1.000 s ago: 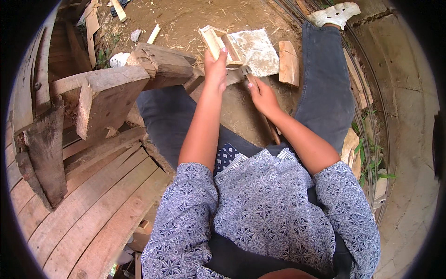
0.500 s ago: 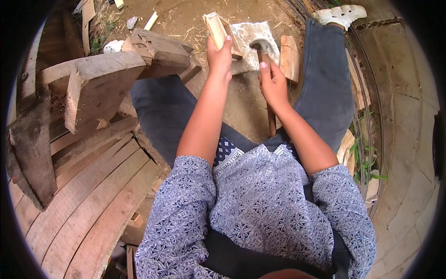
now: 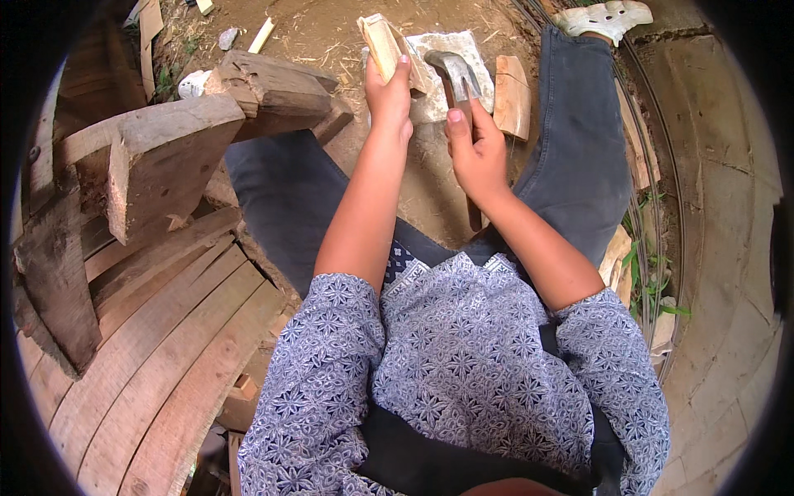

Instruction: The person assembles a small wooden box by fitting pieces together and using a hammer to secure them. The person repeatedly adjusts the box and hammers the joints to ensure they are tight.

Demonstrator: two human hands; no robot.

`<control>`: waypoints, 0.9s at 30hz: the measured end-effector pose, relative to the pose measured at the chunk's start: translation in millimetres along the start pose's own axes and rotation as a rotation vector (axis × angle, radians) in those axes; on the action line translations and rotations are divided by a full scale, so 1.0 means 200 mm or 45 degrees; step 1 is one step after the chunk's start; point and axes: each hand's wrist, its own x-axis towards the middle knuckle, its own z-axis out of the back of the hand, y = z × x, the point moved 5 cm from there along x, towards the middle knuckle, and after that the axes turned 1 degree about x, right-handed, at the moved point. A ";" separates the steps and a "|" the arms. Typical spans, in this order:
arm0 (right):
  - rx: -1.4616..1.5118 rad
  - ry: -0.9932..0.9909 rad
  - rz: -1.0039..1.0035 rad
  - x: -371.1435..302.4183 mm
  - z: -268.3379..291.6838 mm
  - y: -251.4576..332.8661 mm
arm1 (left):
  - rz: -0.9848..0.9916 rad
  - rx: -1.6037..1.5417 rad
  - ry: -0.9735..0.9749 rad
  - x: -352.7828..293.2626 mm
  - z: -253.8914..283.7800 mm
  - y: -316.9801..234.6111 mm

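Observation:
My left hand [image 3: 389,97] is closed round a short piece of wood [image 3: 381,45], pale on its cut face, held up over the ground between my legs. My right hand [image 3: 480,155] grips the wooden handle of a claw hammer [image 3: 449,69], its metal head raised a little to the right of the wood and apart from it. The handle's lower end shows below my fist. Beneath and behind both hands lies a whitish stone slab [image 3: 474,51]. Another wood block [image 3: 512,97] stands at the slab's right side.
Rough timber beams [image 3: 178,145] and a slatted wooden bench [image 3: 165,364] take up the left side. Wood chips and scraps [image 3: 262,35] lie on the dirt. Thin metal rods [image 3: 662,165] run along the right, beside a concrete floor [image 3: 728,248]. My right foot wears a white clog [image 3: 608,20].
The hammer has shifted left and tilted, its head turning so the claw shows more plainly. My right hand has moved slightly left and nearer to me. The left hand's grip stays the same.

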 end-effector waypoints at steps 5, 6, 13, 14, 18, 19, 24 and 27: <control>-0.236 -0.101 -0.012 0.06 -0.03 -0.22 | -0.022 -0.022 0.011 -0.03 -0.03 0.00; -0.178 -0.088 -0.044 0.06 -0.02 -0.20 | -0.017 -0.023 0.005 -0.04 -0.03 0.00; 0.010 -0.055 -0.044 0.02 0.00 -0.10 | -0.076 -0.052 0.046 -0.03 -0.04 0.00; -0.053 -0.072 -0.029 0.03 0.00 -0.16 | -0.082 -0.043 0.043 -0.03 -0.05 0.00; -0.124 -0.048 -0.112 0.09 -0.01 -0.24 | -0.059 0.031 0.038 -0.03 -0.05 0.02; -0.014 -0.053 -0.135 0.07 0.01 -0.17 | -0.071 0.000 0.035 -0.02 -0.04 0.03; 0.261 -0.035 0.059 -0.01 0.03 0.04 | -0.107 0.023 0.047 -0.01 -0.08 0.04; -0.175 -0.046 -0.108 0.07 0.00 -0.24 | -0.082 0.069 0.060 -0.03 -0.11 0.03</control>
